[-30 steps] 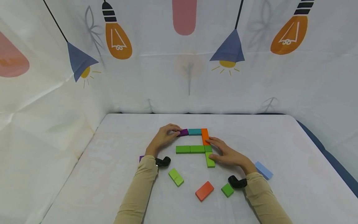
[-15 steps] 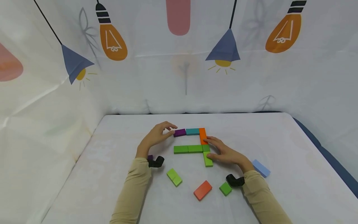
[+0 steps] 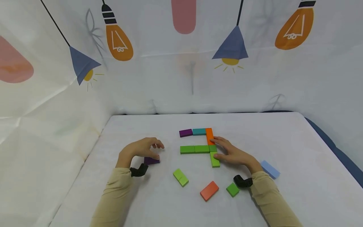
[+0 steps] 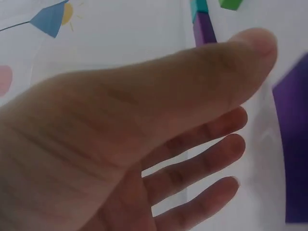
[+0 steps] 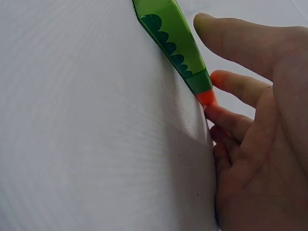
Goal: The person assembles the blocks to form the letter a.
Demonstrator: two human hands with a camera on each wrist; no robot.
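My left hand point(image 3: 141, 150) hovers by a loose purple block point(image 3: 151, 161) on the left part of the table. In the left wrist view the thumb and fingers are apart, and the purple block point(image 4: 297, 144) shows beyond them. My right hand point(image 3: 234, 155) rests at the row's right side, fingertips at the orange block point(image 3: 210, 135) and thumb at the light green block point(image 3: 214, 160). A purple block point(image 3: 185, 133) and a teal block point(image 3: 199, 131) run left from the orange one. Two green blocks point(image 3: 194, 149) and a small green block point(image 3: 212, 148) form the row below.
Nearer the front lie a light green piece point(image 3: 180, 177), a coral block point(image 3: 209, 190) and a green cube point(image 3: 233, 189). A light blue block point(image 3: 270, 170) sits beside the right forearm. A white curtain point(image 3: 158, 85) hangs behind the table point(image 3: 283, 135).
My left hand has let go of the upper purple block, left it beside the teal one, and moved left and nearer to the other purple block. The right hand stays at the row.
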